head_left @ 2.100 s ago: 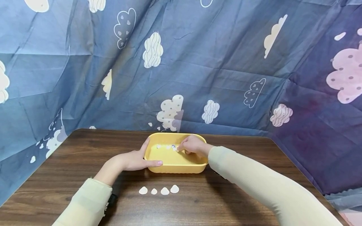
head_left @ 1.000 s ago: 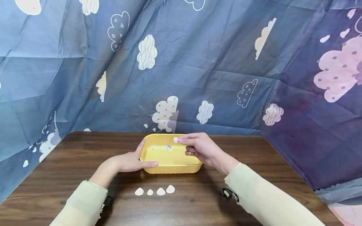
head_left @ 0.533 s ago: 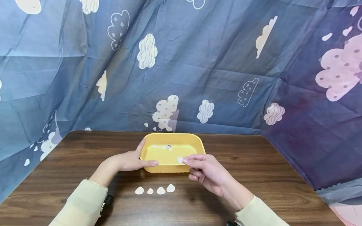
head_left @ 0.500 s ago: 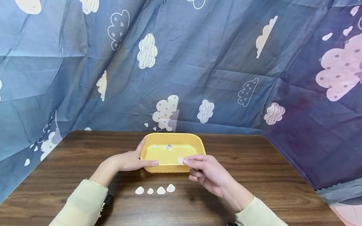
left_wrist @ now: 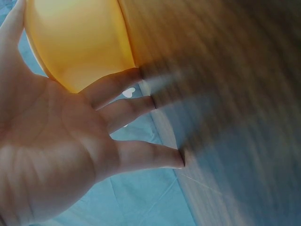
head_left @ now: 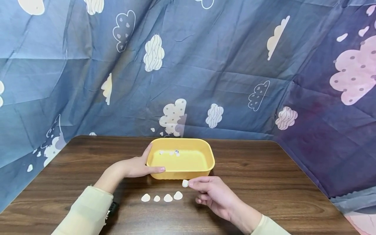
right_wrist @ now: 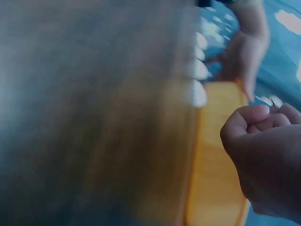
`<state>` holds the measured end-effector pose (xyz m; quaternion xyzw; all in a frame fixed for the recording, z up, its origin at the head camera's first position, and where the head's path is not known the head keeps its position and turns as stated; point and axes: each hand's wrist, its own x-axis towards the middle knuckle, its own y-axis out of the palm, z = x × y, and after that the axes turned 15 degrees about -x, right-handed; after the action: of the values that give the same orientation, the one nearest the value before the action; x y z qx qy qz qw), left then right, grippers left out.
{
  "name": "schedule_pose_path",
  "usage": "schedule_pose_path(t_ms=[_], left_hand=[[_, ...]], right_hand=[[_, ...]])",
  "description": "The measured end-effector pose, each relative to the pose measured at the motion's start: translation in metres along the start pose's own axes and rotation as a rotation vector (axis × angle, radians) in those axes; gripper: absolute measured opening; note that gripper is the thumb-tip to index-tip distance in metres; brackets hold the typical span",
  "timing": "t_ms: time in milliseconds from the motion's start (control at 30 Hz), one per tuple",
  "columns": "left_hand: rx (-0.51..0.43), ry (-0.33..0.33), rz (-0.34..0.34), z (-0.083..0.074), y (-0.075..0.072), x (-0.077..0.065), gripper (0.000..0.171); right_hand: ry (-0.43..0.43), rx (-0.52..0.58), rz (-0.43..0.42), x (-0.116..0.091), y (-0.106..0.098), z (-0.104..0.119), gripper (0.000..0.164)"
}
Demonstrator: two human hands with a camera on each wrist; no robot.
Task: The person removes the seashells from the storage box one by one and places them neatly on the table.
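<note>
My right hand [head_left: 218, 197] pinches a small white seashell [head_left: 185, 183] between thumb and fingertips, just in front of the yellow plastic box [head_left: 182, 175]. Its other fingers are curled in. On the table, a short row of white shells [head_left: 168, 197] lies to the left of that hand. My left hand [head_left: 133, 167] rests against the box's left end, thumb along the front rim. The left wrist view shows the fingers [left_wrist: 129, 110] of this hand spread and fairly straight. In the right wrist view the held shell is hidden behind the right hand [right_wrist: 268, 150].
Several small pale pieces [head_left: 171, 153], one of them bluish [head_left: 177, 152], lie toward the back of the box. The brown wooden table [head_left: 249, 169] ends at a blue cloth [head_left: 199, 81] with cloud prints behind it.
My right hand has come up out of the box with a shell, then moved over the front rim toward me. The left hand has stayed on the box, and the row of shells lies as before.
</note>
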<state>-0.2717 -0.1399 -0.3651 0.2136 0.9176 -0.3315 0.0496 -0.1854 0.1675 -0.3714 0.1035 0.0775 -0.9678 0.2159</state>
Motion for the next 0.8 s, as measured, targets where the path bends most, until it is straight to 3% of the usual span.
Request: schedule_pose_path(t_ms=[200, 467, 800], left_hand=[[-0.002, 0.002, 0.002, 0.000, 0.000, -0.001, 0.136], [0.010, 0.003, -0.002, -0.002, 0.000, -0.001, 0.136], [0.012, -0.004, 0.006, -0.002, 0.002, -0.002, 0.137]], right_hand=[[0.088, 0.003, -0.029, 0.003, 0.004, -0.016, 0.017], [0.125, 0.017, -0.097, 0.002, 0.004, -0.025, 0.019], [0.144, -0.127, -0.194, 0.001, 0.015, -0.035, 0.021]])
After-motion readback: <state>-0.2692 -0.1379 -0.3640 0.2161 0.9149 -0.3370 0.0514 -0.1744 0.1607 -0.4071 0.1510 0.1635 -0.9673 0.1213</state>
